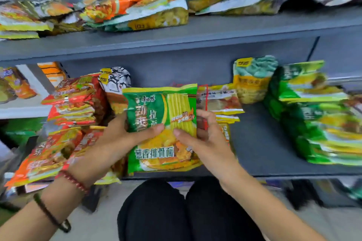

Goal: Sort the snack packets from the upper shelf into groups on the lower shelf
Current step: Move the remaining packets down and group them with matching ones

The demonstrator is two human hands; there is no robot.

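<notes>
I hold a green and yellow noodle packet [156, 107] upright in front of the lower shelf [260, 143]. My left hand [119, 139] grips its left edge, thumb across the front. My right hand [203, 135] grips its right edge, and a red-edged packet [203, 103] shows behind those fingers. On the upper shelf [215, 29] lies a loose jumble of mixed packets [137, 10]. Down on the lower shelf, red packets [74, 100] are stacked at the left, green packets [313, 115] at the right, and yellow packets [225, 101] sit behind my right hand.
A black-and-white packet [117, 80] and a teal-topped packet [254, 76] stand upright at the back of the lower shelf. More red and orange packets [47, 154] spill over the shelf's front left. My dark-trousered knees [176, 209] are below. A white shelf [23, 107] adjoins at left.
</notes>
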